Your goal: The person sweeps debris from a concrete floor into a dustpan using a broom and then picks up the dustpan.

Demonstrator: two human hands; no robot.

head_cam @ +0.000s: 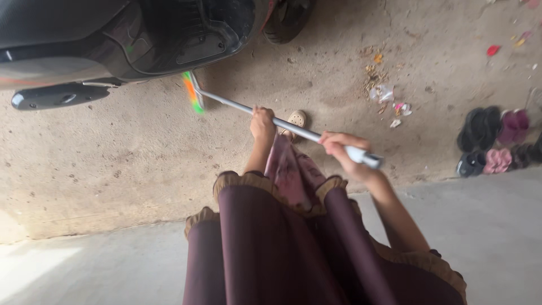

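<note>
I hold a broom with a grey metal handle (231, 104) in both hands. My left hand (262, 125) grips the middle of the handle. Near the handle's white top end, my right hand (340, 150) is closed around it. The broom's green and orange bristles (192, 93) touch the sandy ground just under the edge of a parked black scooter (141, 34). One foot in a beige shoe (297, 118) shows below the handle, past my pink patterned trouser leg and dark maroon frilled sleeves.
A small heap of swept litter and wrappers (384, 93) lies on the dirt at right of the broom. Several pairs of black and pink sandals (494, 138) sit at the far right. A smooth concrete slab (101, 265) borders the dirt near me.
</note>
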